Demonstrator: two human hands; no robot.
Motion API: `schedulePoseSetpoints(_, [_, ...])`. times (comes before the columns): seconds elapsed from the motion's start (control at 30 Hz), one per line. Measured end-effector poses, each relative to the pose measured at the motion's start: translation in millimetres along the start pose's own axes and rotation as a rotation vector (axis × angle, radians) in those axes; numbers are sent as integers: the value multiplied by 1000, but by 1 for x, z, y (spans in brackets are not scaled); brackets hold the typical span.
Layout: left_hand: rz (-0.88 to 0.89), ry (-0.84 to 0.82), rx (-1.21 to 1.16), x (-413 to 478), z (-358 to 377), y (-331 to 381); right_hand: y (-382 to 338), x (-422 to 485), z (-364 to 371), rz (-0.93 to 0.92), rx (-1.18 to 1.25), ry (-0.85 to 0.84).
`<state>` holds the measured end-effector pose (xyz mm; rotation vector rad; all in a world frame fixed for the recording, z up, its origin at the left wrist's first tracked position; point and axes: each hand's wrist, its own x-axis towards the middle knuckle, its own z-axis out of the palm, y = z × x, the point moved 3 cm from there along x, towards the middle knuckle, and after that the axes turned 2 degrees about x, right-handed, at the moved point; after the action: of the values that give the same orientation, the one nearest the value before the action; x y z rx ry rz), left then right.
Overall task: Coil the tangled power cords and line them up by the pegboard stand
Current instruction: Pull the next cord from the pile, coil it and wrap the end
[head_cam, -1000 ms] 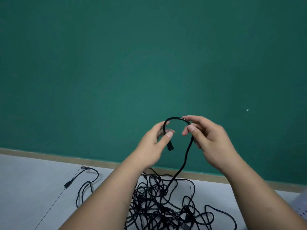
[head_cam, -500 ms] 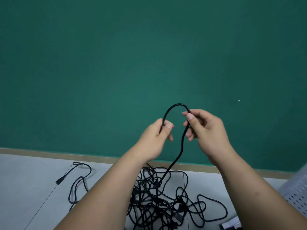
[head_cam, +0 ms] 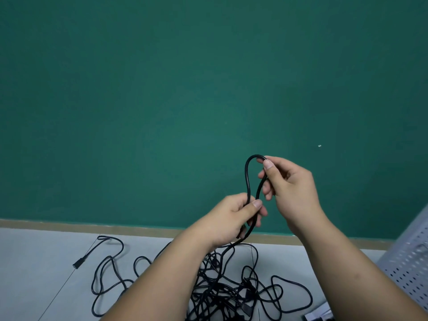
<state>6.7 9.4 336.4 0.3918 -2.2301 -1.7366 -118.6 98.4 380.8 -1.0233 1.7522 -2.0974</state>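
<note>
Holding 1 power cord (head_cam: 247, 177) in a loop, the left hand (head_cam: 231, 220) and right hand (head_cam: 290, 188) each pinch it above tangled cords (head_cam: 228, 289) by the pegboard stand (head_cam: 414, 262).

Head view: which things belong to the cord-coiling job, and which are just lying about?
Job: black cord loop held by left hand and right hand; tangled cords on floor; pegboard stand.
Lying about: unclear small object at bottom edge; green wall.
</note>
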Motion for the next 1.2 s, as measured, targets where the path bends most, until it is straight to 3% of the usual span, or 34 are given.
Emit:
schedulePoseSetpoints(0.3, [36,119,-138,-7,-9,2,4,2,14,80,90,-107])
schedulePoseSetpoints(0.4, [-22,47,-249,-8,-13,-1,8,1,18,56,70,-87])
schedulePoseSetpoints(0.57, [-70,-50,-230,-9,-14,1,10,1,19,3,28,-52])
schedulePoseSetpoints(0.7, [-82,70,-362,-5,-19,3,8,1,22,23,53,-74])
schedulePoseSetpoints(0.93, [26,353,-655,2,-41,6,32,-22,35,434,-129,-522])
schedulePoseSetpoints(1.2, [138,608,-846,-4,-72,11,44,-40,51,486,-28,-781])
